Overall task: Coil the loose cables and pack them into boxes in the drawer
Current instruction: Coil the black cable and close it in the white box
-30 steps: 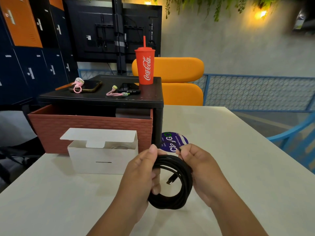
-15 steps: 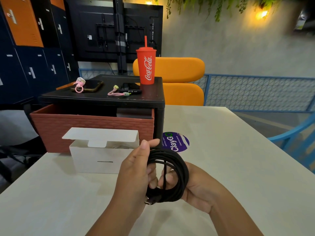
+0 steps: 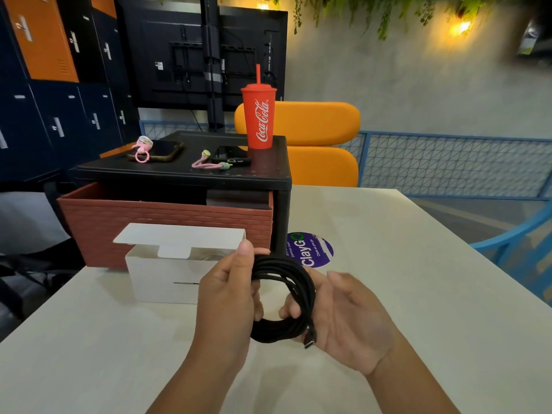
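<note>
Left hand [image 3: 227, 297] grips the coiled black cable [image 3: 277, 334] up top, right hand [image 3: 352, 321] fingers hooked round its right side, over the worktop [image 3: 403, 264] toward the near edge, beside the open white box [image 3: 161, 282].

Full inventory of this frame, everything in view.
cable: 1, black, coiled, held over table
box: 1, white, flap open, on table before drawer
drawer: 1, brick-red, pulled out of unit
drawer unit: 1, black, on table
cup: 1, red, on unit top
phones: 2, dark, on unit top
straps: 2, pink, by phones
sticker: 1, purple, on table
table: 1, white
chair: 1, orange, behind table
lockers: several, navy and orange, left
left hand: 1, grips cable
right hand: 1, fingers curled round cable
</note>
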Action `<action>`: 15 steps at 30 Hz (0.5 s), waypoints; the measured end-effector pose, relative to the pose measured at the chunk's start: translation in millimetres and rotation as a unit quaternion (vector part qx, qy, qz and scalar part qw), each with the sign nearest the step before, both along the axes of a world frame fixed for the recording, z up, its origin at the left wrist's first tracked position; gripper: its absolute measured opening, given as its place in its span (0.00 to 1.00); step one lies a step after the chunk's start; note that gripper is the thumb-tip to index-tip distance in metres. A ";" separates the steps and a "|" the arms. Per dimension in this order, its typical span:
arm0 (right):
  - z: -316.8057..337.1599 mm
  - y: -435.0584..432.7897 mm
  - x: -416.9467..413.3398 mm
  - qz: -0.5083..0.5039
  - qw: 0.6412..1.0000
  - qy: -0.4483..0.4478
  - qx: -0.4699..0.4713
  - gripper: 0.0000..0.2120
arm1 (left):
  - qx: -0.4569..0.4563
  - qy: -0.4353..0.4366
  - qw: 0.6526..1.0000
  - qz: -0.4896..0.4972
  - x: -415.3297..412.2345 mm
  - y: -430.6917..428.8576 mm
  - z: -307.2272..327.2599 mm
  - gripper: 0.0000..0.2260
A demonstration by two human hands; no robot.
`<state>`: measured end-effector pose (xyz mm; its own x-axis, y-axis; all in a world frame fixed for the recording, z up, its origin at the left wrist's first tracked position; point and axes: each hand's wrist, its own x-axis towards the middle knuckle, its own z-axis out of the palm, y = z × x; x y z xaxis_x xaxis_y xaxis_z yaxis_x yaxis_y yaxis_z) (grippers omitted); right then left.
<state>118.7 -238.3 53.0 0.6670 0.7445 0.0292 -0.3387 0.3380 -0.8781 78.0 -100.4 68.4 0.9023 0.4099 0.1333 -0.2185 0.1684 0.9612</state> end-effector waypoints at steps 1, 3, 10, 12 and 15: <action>0.1 2.1 -1.5 -0.017 0.999 -0.026 -0.033 0.27 | 0.016 -0.009 1.000 0.017 0.0 -0.8 -1.0 0.16; 1.5 9.3 -5.3 -0.079 0.988 -0.070 -0.114 0.26 | 0.045 -0.039 0.997 0.044 -0.5 -2.8 -2.8 0.18; 11.2 10.4 -11.4 -0.185 0.915 -0.160 -0.321 0.16 | 0.112 -0.090 0.984 0.107 0.8 -1.1 -6.2 0.13; 15.0 5.8 -13.3 -0.191 0.906 -0.172 -0.338 0.15 | 0.133 -0.104 0.979 0.116 0.6 -2.0 -6.4 0.11; 22.9 2.5 -17.9 -0.205 0.899 -0.203 -0.329 0.17 | 0.159 -0.120 0.973 0.117 0.0 -1.6 -6.5 0.10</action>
<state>100.7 -235.8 75.9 0.9232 0.3835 -0.0253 0.0890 -0.2775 -0.9566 78.0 -102.1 61.8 0.7161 0.5044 0.4825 -0.4392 -0.2116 0.8731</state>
